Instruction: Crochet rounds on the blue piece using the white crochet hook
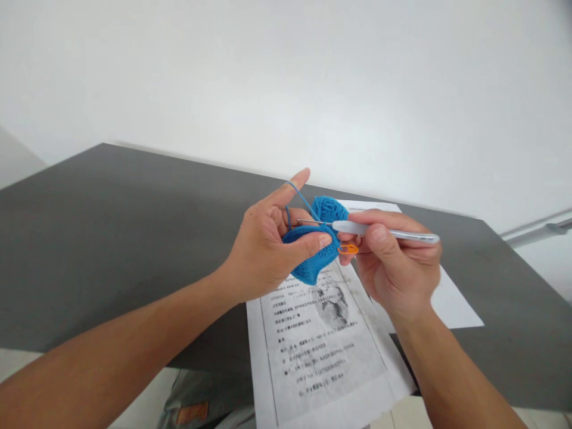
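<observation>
My left hand (pixel 263 244) pinches a blue crocheted piece (pixel 313 262) between thumb and fingers, above the dark grey table (pixel 111 238). Blue yarn (pixel 298 199) runs over its raised index finger. My right hand (pixel 397 268) grips a crochet hook (pixel 384 231) with a pale handle; the metal tip points left into the piece. An orange stitch marker (pixel 348 249) hangs from the piece by my right fingers. A ball of blue yarn (pixel 329 208) lies on the table just behind the hands.
A printed sheet with text and a picture (pixel 322 351) lies under the hands and overhangs the table's near edge. Another white sheet (pixel 451 304) lies beneath it to the right. A white wall rises behind the table.
</observation>
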Tool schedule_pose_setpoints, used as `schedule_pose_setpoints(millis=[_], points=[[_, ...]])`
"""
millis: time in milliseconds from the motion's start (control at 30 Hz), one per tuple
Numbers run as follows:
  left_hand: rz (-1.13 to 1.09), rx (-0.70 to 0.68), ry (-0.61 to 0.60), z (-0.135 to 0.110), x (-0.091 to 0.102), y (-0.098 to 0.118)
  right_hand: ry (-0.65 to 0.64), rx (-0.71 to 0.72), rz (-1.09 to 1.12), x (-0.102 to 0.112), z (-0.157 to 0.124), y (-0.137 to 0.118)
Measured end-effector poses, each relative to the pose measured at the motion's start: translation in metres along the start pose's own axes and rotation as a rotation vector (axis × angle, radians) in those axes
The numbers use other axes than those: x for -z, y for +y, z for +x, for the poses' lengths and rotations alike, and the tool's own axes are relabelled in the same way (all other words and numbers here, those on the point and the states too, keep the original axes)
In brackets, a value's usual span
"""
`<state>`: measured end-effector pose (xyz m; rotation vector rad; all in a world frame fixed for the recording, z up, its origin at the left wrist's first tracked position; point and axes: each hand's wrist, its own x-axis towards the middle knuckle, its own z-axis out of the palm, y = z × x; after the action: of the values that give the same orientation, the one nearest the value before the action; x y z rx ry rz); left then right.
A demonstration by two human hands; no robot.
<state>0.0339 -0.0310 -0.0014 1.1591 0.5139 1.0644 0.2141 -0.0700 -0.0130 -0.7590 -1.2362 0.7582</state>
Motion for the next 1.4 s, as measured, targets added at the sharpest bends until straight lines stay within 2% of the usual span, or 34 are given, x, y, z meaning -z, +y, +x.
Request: schedule_pose_setpoints(millis=[367,633,1067,1167,1400], points=[[-0.003,0.004,0.027,-0.002,0.005,0.001,0.005,0.027,-0.059,0.005,0.003,-0.008],[0.044,-0.017,0.049,0.0,0.008,-0.002,0.004,0.109,-0.131,0.01,0.006,-0.013],[0.154,-0.063,0.083,0.0,0.006,-0.002,-0.007,0.234,-0.267,0.02,0.0,-0.006],[0.156,-0.071,0.073,0.0,0.005,-0.002,-0.002,0.208,-0.216,0.016,0.001,-0.007],[0.17,-0.065,0.061,-0.004,0.002,0.001,-0.022,0.023,0.043,0.003,0.003,-0.004]])
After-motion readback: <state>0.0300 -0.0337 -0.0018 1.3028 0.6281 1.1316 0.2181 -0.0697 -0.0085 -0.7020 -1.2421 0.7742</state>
